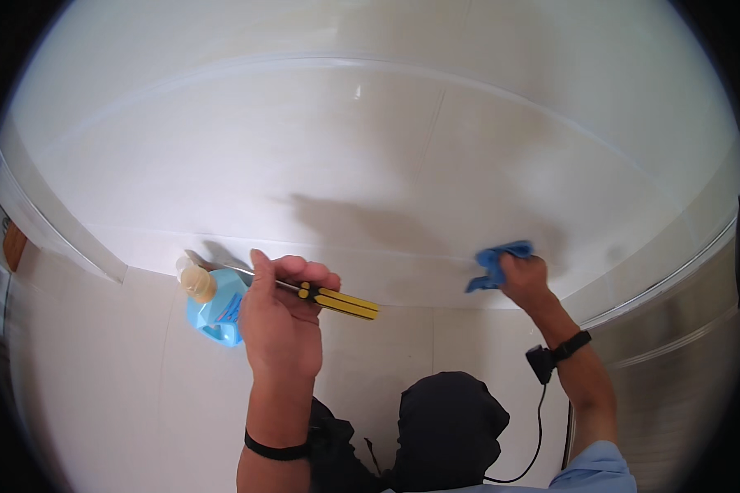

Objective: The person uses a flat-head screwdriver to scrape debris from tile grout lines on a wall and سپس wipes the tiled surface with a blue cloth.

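My left hand is turned palm up, holding a screwdriver with a yellow and black handle. The handle points right, and the metal shaft runs left between thumb and fingers; the tip is hard to make out. Just left of that hand stands a light blue plastic bottle with a handle and a pale cap, partly hidden by the hand. Farther right, my right hand grips a bunched blue cloth against the lower part of a pale tiled wall.
Pale floor tiles meet the wall's base. Along the right side runs a glass panel with a metal edge. A black cable hangs from a device on my right wrist. My dark-clothed knee is close below.
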Action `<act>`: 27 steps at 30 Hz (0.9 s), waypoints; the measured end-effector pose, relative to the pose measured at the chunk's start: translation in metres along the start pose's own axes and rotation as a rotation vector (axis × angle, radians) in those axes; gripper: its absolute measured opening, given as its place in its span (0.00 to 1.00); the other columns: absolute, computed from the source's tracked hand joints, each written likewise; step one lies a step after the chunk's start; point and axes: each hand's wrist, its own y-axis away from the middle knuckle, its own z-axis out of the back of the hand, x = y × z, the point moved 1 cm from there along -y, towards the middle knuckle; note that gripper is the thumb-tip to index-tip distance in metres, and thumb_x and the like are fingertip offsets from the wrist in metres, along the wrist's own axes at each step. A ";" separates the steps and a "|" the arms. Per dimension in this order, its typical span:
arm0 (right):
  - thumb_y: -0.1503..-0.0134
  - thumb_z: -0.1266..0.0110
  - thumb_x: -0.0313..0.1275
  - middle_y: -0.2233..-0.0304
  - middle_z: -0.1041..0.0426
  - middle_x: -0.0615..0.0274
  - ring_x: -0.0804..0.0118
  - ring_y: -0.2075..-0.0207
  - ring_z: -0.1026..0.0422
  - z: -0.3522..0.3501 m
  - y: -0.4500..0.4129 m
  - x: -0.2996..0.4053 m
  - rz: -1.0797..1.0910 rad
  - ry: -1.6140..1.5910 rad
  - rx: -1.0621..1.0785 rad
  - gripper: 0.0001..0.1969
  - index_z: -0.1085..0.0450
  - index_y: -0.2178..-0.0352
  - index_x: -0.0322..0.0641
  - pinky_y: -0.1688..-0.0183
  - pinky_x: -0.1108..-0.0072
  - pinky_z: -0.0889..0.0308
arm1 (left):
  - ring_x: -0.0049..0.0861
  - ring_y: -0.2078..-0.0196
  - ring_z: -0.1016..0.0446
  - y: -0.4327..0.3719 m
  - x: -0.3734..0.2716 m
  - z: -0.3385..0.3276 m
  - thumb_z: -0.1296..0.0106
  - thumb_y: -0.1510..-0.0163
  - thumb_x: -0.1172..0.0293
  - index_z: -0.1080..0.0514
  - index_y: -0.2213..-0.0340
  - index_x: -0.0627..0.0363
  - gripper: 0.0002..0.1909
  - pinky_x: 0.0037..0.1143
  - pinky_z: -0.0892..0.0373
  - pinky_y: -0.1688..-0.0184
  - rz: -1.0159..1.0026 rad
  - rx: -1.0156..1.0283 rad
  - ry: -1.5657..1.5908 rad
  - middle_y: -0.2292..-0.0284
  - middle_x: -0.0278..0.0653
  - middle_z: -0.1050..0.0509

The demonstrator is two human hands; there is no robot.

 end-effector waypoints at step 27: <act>0.51 0.45 0.27 0.79 0.31 0.66 0.70 0.79 0.31 -0.118 -0.120 0.078 0.668 -0.048 0.162 0.07 0.28 0.68 0.43 0.76 0.78 0.36 | 0.30 0.71 0.32 -0.020 -0.022 -0.033 0.65 0.30 0.54 0.32 0.73 0.54 0.22 0.32 0.32 0.61 -0.062 -0.195 0.147 0.76 0.35 0.30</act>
